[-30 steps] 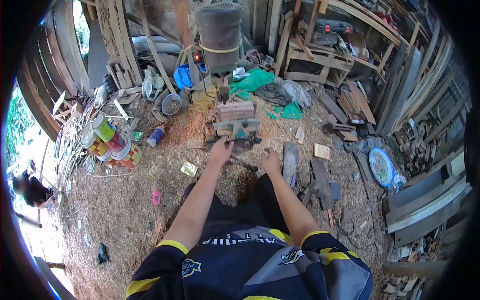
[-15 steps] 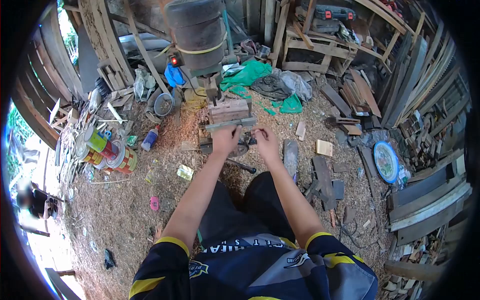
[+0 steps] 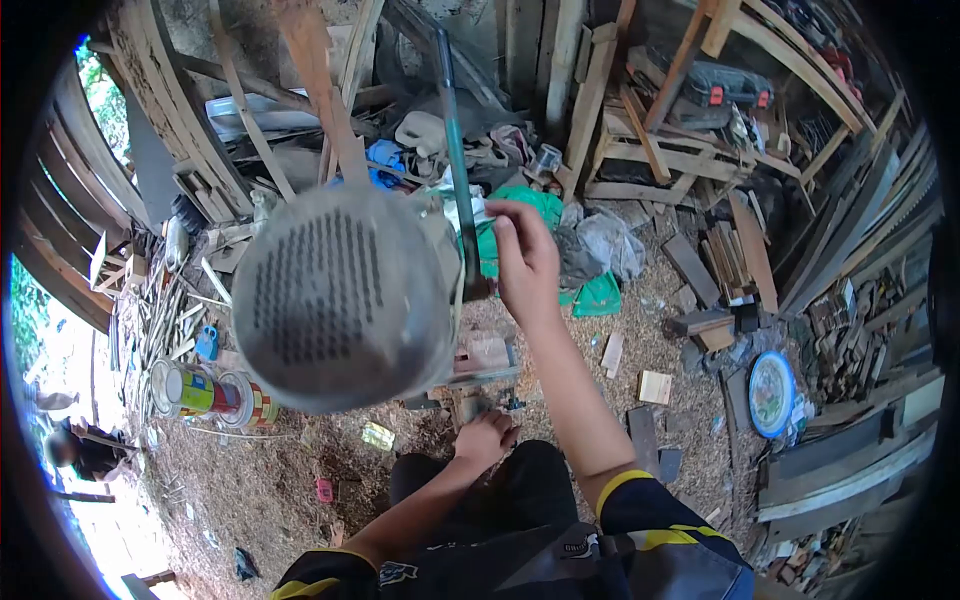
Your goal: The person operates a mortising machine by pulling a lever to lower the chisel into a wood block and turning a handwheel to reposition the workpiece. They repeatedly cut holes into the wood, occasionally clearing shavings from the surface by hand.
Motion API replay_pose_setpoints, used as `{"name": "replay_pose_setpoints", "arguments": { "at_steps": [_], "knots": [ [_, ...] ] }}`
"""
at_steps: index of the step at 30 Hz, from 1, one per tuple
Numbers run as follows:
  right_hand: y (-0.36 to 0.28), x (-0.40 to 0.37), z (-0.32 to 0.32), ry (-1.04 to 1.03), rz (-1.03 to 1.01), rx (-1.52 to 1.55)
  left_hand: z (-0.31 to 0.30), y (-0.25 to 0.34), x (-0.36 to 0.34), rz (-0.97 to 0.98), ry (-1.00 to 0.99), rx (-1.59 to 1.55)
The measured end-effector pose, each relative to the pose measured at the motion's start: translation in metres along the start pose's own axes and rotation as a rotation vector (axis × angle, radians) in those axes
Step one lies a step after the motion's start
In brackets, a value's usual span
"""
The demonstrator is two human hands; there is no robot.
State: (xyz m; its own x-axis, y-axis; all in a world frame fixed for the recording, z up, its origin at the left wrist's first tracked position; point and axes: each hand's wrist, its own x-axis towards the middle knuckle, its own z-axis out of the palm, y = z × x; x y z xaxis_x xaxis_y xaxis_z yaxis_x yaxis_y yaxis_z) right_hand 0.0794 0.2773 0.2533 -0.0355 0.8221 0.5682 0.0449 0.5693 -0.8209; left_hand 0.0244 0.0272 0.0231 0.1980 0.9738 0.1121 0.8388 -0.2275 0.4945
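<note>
A large grey domed machine housing point(image 3: 335, 300) with rows of vent slots fills the centre-left, close to the camera. Beside it stands a teal rod point(image 3: 456, 150) with a dark lower end. My right hand point(image 3: 528, 260) is raised just right of this rod, open, thumb and fingers apart, fingertips near it. Below the housing, a wooden block point(image 3: 485, 353) sits behind a flat bar point(image 3: 482, 378), partly covered by the housing. My left hand point(image 3: 484, 440) is low in front of that bar, above my knees, fingers curled closed; what they hold is hidden.
Painted cans point(image 3: 200, 392) stand at the left on ground strewn with wood shavings. Green plastic point(image 3: 597, 297) and grey bags lie behind my right hand. Wood offcuts and a round blue-rimmed tray point(image 3: 757, 395) are on the right. Another person point(image 3: 85, 450) is at the far left.
The view has shifted, and the housing now looms near the camera. My right hand has risen from beside the block to the teal rod. My left hand has come off the bar and lower.
</note>
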Motion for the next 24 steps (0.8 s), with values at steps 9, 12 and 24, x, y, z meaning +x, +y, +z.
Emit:
{"name": "replay_pose_setpoints", "arguments": {
  "at_steps": [9,12,24],
  "knots": [
    [0.023,0.164,0.099,-0.077,0.206,0.109,-0.014,0.004,0.003,-0.031,-0.105,-0.02],
    [0.014,0.197,0.111,-0.037,0.231,0.107,-0.016,-0.001,0.005,0.087,-0.061,-0.083],
    [-0.095,0.249,0.081,-0.149,0.494,0.34,-0.004,-0.011,0.006,0.132,-0.237,-0.105]
  ]
}}
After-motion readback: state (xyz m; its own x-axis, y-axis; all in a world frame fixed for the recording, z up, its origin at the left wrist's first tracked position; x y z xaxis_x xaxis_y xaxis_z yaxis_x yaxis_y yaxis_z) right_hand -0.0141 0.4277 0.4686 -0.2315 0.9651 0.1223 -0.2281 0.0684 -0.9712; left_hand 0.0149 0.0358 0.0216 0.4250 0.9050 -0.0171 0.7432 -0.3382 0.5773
